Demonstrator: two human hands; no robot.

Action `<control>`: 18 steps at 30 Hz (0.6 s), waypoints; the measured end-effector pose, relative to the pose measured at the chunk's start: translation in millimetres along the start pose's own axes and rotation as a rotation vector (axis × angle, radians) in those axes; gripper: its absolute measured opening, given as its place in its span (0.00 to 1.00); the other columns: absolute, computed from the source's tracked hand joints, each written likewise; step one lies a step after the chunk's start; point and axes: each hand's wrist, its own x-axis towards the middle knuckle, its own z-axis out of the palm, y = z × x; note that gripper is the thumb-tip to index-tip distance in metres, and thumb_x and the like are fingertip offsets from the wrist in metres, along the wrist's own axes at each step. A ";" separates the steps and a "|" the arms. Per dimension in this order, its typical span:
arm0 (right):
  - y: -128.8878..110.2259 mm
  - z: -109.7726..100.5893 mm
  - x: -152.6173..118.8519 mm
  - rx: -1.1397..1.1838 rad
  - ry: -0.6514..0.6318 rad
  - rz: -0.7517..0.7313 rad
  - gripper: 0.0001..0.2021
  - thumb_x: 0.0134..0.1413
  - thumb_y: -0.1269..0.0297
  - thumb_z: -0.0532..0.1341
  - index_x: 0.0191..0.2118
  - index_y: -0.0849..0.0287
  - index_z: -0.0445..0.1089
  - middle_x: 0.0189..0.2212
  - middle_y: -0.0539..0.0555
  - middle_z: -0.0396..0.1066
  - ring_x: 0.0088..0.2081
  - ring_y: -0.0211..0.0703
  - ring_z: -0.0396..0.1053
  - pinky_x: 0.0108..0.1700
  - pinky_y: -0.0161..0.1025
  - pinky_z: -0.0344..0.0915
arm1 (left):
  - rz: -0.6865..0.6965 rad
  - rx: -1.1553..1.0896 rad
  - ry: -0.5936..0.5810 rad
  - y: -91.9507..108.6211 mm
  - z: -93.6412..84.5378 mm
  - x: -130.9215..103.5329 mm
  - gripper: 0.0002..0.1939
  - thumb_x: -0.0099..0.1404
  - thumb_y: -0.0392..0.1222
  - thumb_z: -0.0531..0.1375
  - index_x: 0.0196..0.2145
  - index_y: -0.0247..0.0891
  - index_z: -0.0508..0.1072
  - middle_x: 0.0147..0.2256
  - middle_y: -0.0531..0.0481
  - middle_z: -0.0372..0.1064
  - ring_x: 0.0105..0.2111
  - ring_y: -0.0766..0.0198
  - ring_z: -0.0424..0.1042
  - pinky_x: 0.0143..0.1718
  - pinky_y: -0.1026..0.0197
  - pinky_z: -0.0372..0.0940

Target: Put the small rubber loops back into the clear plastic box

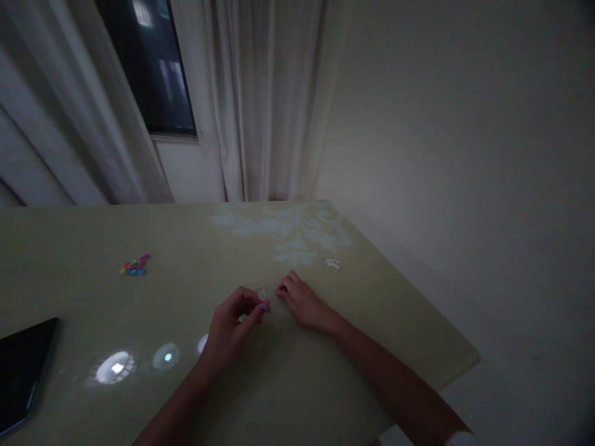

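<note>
My left hand (235, 319) is raised over the middle of the table, thumb and fingertips pressed together in a pinch. What sits in that pinch is too small and dim to name. A pale, see-through small piece (262, 292) shows right behind its fingertips; I cannot tell whether they touch it. Just to the right, my right hand (304, 303) rests low over the tabletop with its fingers curled and the tips closed. Anything inside them is hidden. A narrow gap separates the two hands.
A small pile of bright, many-coloured pieces (134, 266) lies on the table (186, 235) at left. Beyond my right hand are several small white pieces (333, 264). A dark tablet-like device (25, 371) lies at the left edge. Curtains and a wall bound the table.
</note>
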 end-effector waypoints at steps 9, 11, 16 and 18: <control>-25.7 -10.6 -28.9 0.751 -0.085 -0.098 0.13 0.69 0.52 0.62 0.41 0.57 0.70 0.37 0.50 0.67 0.41 0.42 0.66 0.47 0.39 0.62 | 0.037 0.017 -0.045 0.0 7.5 -12.7 0.10 0.71 0.46 0.65 0.48 0.43 0.75 0.37 0.50 0.79 0.35 0.60 0.79 0.37 0.61 0.74; -28.2 -7.4 -28.6 0.832 -0.108 -0.091 0.17 0.67 0.47 0.64 0.40 0.58 0.70 0.36 0.50 0.68 0.40 0.41 0.66 0.46 0.39 0.62 | 0.093 0.042 -0.054 2.0 5.6 -13.6 0.06 0.72 0.45 0.65 0.44 0.43 0.78 0.36 0.50 0.78 0.36 0.60 0.79 0.38 0.62 0.74; -21.7 -16.2 -27.4 0.927 -0.162 -0.034 0.19 0.61 0.45 0.68 0.39 0.59 0.73 0.33 0.49 0.68 0.35 0.39 0.64 0.40 0.37 0.61 | 0.149 0.080 -0.003 8.7 1.1 -16.1 0.05 0.71 0.44 0.65 0.39 0.43 0.80 0.43 0.46 0.80 0.43 0.58 0.81 0.41 0.61 0.76; -13.3 -30.1 -27.2 0.763 -0.122 -0.016 0.14 0.60 0.52 0.70 0.38 0.59 0.76 0.33 0.49 0.68 0.33 0.37 0.63 0.37 0.36 0.59 | 0.066 0.051 0.005 11.2 1.0 -18.1 0.06 0.71 0.46 0.65 0.40 0.42 0.79 0.41 0.46 0.82 0.39 0.58 0.83 0.39 0.61 0.78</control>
